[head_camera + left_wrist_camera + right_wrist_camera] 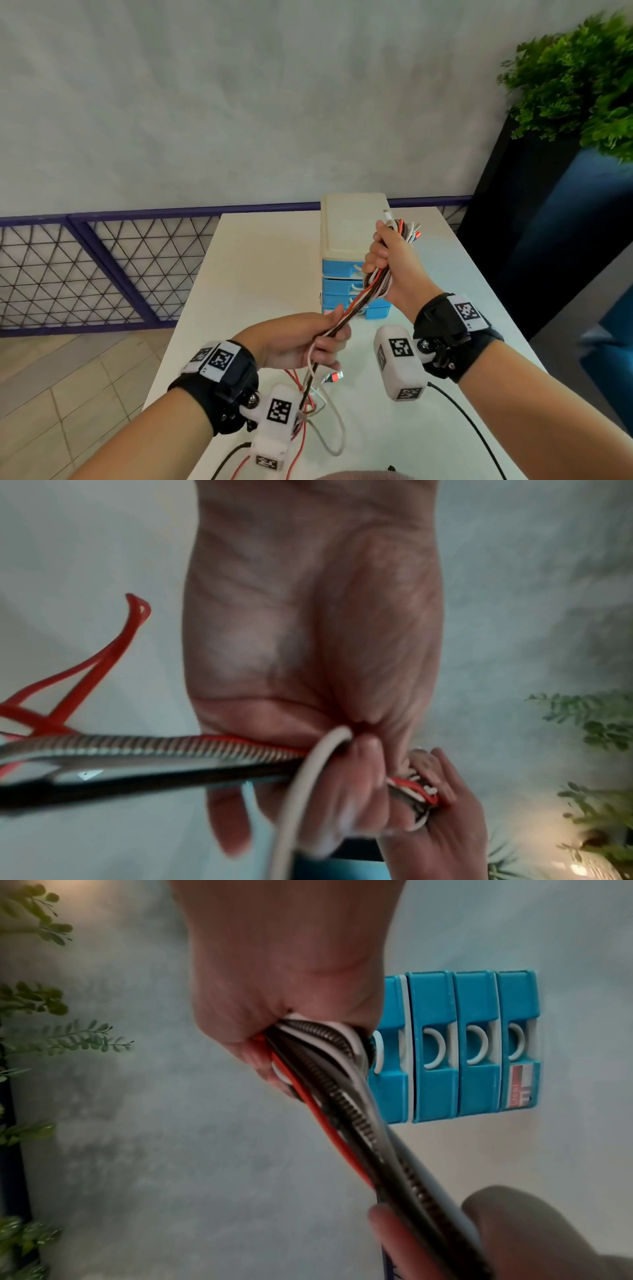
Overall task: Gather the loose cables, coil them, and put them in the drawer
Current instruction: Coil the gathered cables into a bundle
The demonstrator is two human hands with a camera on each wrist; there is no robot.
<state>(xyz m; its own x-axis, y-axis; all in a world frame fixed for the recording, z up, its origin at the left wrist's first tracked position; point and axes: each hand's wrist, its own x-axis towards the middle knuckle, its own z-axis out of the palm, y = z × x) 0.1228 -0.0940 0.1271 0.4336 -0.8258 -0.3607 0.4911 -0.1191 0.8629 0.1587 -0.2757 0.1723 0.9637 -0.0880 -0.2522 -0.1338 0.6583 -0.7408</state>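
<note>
A bundle of cables [368, 291], red, white, black and spring-wrapped, stretches between both hands above the white table [260, 267]. My right hand [390, 263] grips the upper part in a fist, and the plug ends [407, 228] stick out above it. My left hand [318, 339] holds the bundle lower down, fingers curled round it. The loose tails [318, 411] hang onto the table near me. In the right wrist view the bundle [342, 1102] runs down from my fist. The small drawer unit [349, 260] with blue drawers [476, 1045] stands behind the hands, all drawers closed.
A dark planter with a green plant [582, 85] stands at the table's right far corner. A purple mesh railing [102, 267] runs along the left below the grey wall. Black camera leads [472, 425] trail across the table's near edge.
</note>
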